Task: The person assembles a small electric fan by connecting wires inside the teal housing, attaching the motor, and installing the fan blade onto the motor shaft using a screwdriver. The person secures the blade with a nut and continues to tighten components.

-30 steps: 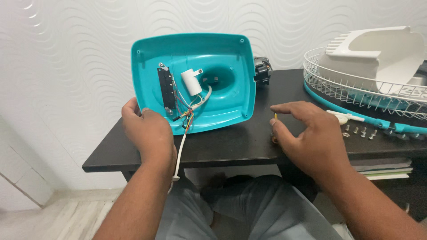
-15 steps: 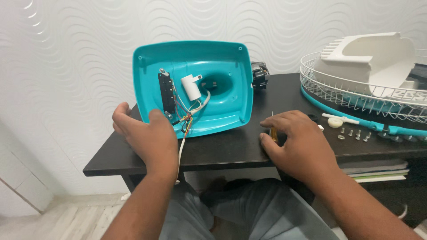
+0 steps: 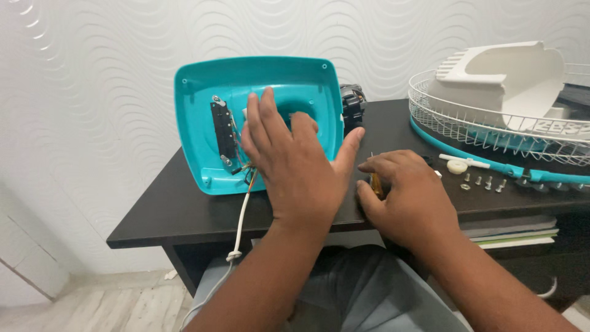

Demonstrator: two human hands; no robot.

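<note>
Head view shows the left hand (image 3: 295,166) spread flat, fingers apart, over the open underside of the teal fan base (image 3: 196,123), which stands tilted on edge on the dark table (image 3: 172,209); steadying it well probably calls for even palm pressure clear of the wiring (image 3: 246,169) and black switch block (image 3: 222,130). Just right of the base, the right hand (image 3: 402,197) rests on the table with fingers curled around a yellow-handled screwdriver (image 3: 373,183), near the loose screws (image 3: 485,182).
</note>
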